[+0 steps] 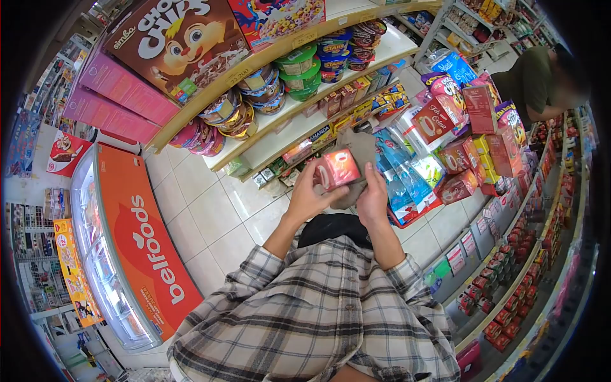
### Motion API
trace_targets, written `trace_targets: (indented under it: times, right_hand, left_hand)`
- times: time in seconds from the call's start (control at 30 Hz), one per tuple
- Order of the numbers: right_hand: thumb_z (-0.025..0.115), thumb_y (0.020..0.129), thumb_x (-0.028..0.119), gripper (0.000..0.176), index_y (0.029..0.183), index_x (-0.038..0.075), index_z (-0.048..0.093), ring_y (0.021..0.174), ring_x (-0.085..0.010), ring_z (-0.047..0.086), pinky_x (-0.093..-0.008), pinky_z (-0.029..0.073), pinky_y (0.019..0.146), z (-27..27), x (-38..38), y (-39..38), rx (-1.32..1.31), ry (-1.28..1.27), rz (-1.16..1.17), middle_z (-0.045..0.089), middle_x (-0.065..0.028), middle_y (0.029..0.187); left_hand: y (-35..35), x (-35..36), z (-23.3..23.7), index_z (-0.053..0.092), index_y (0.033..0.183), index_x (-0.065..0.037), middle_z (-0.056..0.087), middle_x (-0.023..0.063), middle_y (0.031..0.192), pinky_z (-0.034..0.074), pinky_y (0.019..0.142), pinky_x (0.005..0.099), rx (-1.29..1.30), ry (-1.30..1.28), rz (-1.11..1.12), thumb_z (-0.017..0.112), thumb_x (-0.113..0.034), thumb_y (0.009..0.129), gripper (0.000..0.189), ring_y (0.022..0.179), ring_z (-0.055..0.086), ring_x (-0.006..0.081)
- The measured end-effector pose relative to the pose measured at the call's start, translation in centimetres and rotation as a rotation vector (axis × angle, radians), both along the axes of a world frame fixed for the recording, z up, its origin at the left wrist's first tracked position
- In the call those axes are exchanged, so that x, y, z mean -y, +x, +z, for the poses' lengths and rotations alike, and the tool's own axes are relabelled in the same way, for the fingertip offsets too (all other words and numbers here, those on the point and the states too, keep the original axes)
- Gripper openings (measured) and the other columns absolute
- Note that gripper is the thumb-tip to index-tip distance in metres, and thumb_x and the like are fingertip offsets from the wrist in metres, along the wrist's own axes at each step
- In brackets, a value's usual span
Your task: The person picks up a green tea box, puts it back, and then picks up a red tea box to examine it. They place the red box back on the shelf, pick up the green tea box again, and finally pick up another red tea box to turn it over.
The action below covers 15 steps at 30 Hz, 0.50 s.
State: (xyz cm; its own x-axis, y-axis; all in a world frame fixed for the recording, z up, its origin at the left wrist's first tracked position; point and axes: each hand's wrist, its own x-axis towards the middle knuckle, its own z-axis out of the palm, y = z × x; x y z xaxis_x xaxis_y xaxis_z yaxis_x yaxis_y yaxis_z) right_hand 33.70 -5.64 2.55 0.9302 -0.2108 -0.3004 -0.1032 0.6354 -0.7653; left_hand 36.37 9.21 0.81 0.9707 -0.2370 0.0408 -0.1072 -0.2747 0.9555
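Note:
My left hand (313,192) is closed around a small red box (338,169) with a cup-like picture, held up in front of my body. Against the cloth's right side, my right hand (373,194) has its fingers together, with the thumb next to the box. The crumpled grey cloth (359,148) hangs behind and below the box and partly hides the shelf bottom. To the right of my hands sits a red-rimmed basket (417,218) piled with blue packs (401,172) and several red drink boxes (434,121).
A shelf (296,39) with cereal boxes and stacked cups (299,67) stands ahead. An orange freezer (145,248) is on the left. Along the right runs a long shelf (490,270) of small goods. Another person (538,83) is at the upper right. Tiled floor (210,213) lies below.

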Motion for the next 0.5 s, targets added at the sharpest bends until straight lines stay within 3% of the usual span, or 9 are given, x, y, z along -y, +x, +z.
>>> trace_targets:
  times: [0.1, 0.2, 0.3, 0.37, 0.5]
  right_hand:
    - [0.046, 0.098, 0.024, 0.036, 0.121, -0.002, 0.052, 0.111, -0.0171, 0.054, -0.0295, 0.037, 0.099, 2.1, -0.2, 0.0, 0.001, 0.141, 0.008, 0.058, -0.0093, 0.12]
    - [0.047, 0.097, 0.023, 0.035, 0.12, -0.003, 0.053, 0.11, -0.0171, 0.054, -0.0289, 0.036, 0.098, 2.3, 0.3, 0.1, 0.034, 0.123, -0.003, 0.058, -0.0086, 0.119]
    - [0.043, 0.098, 0.025, 0.036, 0.114, -0.005, 0.057, 0.107, -0.0186, 0.056, -0.0313, 0.039, 0.096, 3.4, 0.5, 0.2, 0.109, -0.348, 0.055, 0.06, -0.0125, 0.115]
    - [0.043, 0.097, 0.021, 0.033, 0.114, -0.005, 0.057, 0.109, -0.0245, 0.055, -0.0333, 0.039, 0.096, 3.9, 0.6, 0.4, 0.248, -0.591, 0.172, 0.06, -0.0162, 0.115]
    - [0.045, 0.093, 0.014, 0.03, 0.114, -0.005, 0.057, 0.114, -0.0369, 0.053, -0.0383, 0.039, 0.097, 3.9, -0.3, 1.0, 0.536, -1.139, 0.235, 0.059, -0.0232, 0.116]
  left_hand:
    - [0.4, -0.8, -1.1, 0.047, 0.123, -0.002, 0.059, 0.0156, 0.105, 0.05, 0.079, 0.0353, 0.263, 0.172, 0.054, 0.084, -0.033, 0.065, 0.075, 0.098, 0.058, 0.0268]
    - [0.1, -1.1, 0.2, 0.045, 0.125, 0.0, 0.061, 0.0188, 0.106, 0.049, 0.082, 0.0375, 0.313, 0.076, 0.013, 0.084, -0.031, 0.063, 0.08, 0.094, 0.062, 0.0328]
    - [0.0, -1.8, 0.3, 0.043, 0.125, 0.002, 0.062, 0.0198, 0.105, 0.049, 0.081, 0.0376, 0.361, 0.063, -0.062, 0.084, -0.028, 0.063, 0.08, 0.092, 0.063, 0.0337]
    - [-0.1, -1.8, 0.5, 0.044, 0.124, 0.001, 0.062, 0.0176, 0.103, 0.049, 0.078, 0.0356, 0.359, 0.067, -0.101, 0.084, -0.024, 0.062, 0.077, 0.091, 0.063, 0.0294]
    - [-0.2, -1.9, 1.9, 0.047, 0.12, 0.002, 0.064, 0.0172, 0.09, 0.05, 0.066, 0.0336, 0.347, 0.14, -0.088, 0.083, -0.026, 0.063, 0.073, 0.075, 0.065, 0.0305]
